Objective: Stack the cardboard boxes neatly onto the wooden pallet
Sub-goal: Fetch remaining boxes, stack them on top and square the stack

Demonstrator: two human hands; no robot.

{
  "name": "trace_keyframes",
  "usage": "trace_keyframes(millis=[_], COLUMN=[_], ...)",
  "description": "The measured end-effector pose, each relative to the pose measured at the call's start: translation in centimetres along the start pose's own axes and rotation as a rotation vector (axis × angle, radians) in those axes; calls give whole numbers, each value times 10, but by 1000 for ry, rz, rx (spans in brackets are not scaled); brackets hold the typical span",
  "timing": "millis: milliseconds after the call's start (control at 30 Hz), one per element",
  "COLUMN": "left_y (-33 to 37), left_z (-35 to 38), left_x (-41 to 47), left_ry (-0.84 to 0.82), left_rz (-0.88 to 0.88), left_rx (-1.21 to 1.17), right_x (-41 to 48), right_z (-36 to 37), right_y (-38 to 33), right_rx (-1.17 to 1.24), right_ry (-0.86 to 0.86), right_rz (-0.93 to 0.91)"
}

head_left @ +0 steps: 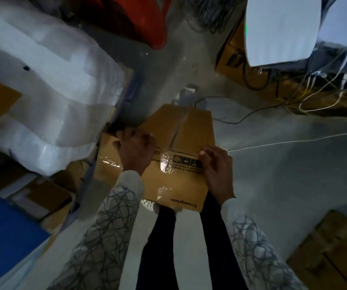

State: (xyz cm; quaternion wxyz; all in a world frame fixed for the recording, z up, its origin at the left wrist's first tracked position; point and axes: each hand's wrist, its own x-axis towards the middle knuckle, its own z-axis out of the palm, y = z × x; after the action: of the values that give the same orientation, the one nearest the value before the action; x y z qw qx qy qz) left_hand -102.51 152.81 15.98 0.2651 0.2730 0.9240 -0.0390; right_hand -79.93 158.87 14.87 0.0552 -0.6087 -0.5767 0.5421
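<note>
A brown cardboard box (pixel 181 130), taped along its top seam and printed with "Crompton", is in the middle of the head view, above the grey floor. My left hand (pixel 136 149) grips its near left top edge. My right hand (pixel 217 166) holds its near right edge, fingers curled over the printed side. A second cardboard box (pixel 107 162) sits just left of it, partly hidden by my left wrist. No wooden pallet is clearly visible.
A big stack wrapped in white plastic (pixel 49 97) fills the left. Loose cables (pixel 252 114) cross the floor at right. More cardboard (pixel 327 252) lies at lower right, boxes (pixel 258 76) at upper right, a red object (pixel 139 19) at top. My legs stand below the box.
</note>
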Motion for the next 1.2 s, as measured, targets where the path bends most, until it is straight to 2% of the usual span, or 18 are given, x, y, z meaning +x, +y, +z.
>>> trace_keyframes(millis=[167, 267, 333, 467, 600, 667, 767, 967, 1200], left_y=[8, 22, 27, 24, 4, -12, -43, -95, -129], left_z=[-4, 0, 13, 49, 80, 91, 105, 116, 83], left_x=[22, 54, 76, 97, 82, 67, 44, -7, -65], left_ry=[-229, -370, -445, -455, -352, -394, -415, -388, -193], left_rz=[-46, -91, -102, -163, -260, -314, -455, -426, -153], left_rx=[227, 189, 168, 90, -68, -86, -295, -541, -592], right_x=[12, 52, 77, 120, 130, 116, 80, 15, -84], right_z=[3, 9, 15, 37, 61, 72, 85, 110, 118], right_y=[12, 23, 28, 55, 86, 100, 112, 130, 107], right_rx=[17, -58, -5, 146, 216, 204, 257, 471, 632], right_ry=[-16, -38, -91, -155, -142, -119, -77, 66, 247], right_rz=[134, 285, 433, 576, 646, 632, 538, 442, 289])
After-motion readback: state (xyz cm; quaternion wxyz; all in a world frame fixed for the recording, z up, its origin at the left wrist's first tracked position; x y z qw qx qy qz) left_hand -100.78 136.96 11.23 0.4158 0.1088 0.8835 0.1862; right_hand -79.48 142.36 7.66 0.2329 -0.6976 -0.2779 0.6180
